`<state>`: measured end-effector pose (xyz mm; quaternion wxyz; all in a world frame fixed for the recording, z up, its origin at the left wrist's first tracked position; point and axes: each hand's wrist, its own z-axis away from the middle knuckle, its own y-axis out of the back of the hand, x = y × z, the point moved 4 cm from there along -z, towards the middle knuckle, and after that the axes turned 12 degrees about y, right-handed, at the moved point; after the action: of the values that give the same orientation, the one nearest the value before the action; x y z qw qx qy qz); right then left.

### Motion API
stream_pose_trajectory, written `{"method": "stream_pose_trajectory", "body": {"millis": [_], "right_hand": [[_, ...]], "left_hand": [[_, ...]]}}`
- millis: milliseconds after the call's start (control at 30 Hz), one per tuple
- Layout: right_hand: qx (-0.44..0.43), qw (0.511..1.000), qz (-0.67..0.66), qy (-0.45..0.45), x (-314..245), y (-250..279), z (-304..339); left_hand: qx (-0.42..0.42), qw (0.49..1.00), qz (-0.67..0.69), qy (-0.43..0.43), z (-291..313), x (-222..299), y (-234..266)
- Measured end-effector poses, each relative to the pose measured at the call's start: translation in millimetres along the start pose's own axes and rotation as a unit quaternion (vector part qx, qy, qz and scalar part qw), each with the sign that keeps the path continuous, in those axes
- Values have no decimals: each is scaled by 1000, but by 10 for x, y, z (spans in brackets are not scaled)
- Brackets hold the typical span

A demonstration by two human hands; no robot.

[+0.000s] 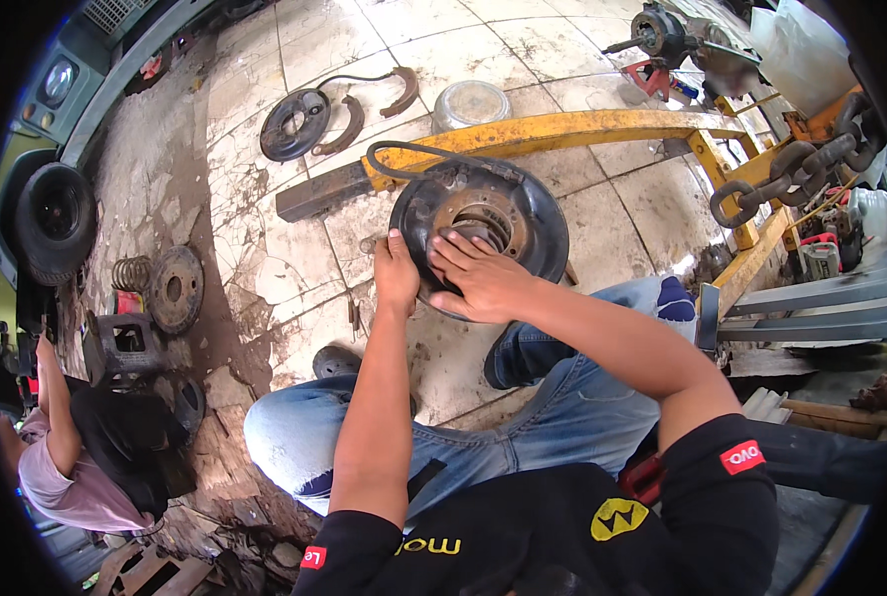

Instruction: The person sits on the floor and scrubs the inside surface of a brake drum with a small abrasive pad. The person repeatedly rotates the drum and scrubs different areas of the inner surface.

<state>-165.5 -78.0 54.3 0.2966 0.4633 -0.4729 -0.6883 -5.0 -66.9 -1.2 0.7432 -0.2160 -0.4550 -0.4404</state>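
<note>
A round black brake backing plate with a rusty centre flange is in front of me. A black cable curves over its far edge. My left hand grips the plate's near left rim, fingers close together; their undersides are hidden. Stretched flat, my right hand lies on the near part of the plate, its fingertips at the ring in the centre.
A yellow steel frame runs just behind the plate, with a heavy chain at right. Brake shoes, another backing plate and a round metal cover lie beyond. At left, a person sits near a wheel.
</note>
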Motion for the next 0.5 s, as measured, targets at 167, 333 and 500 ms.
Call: {"method": "stream_pose_trajectory", "body": {"millis": [167,333,500], "right_hand": [[39,996,-2,-86,191,32,-260],[-7,998,38,-41,218,120,-206],[33,999,8,-39,179,-6,-249]], "left_hand": [[37,998,-39,-28,-135,-105,39],[50,998,-38,-31,38,43,37],[43,998,-33,-34,37,-15,20]]}}
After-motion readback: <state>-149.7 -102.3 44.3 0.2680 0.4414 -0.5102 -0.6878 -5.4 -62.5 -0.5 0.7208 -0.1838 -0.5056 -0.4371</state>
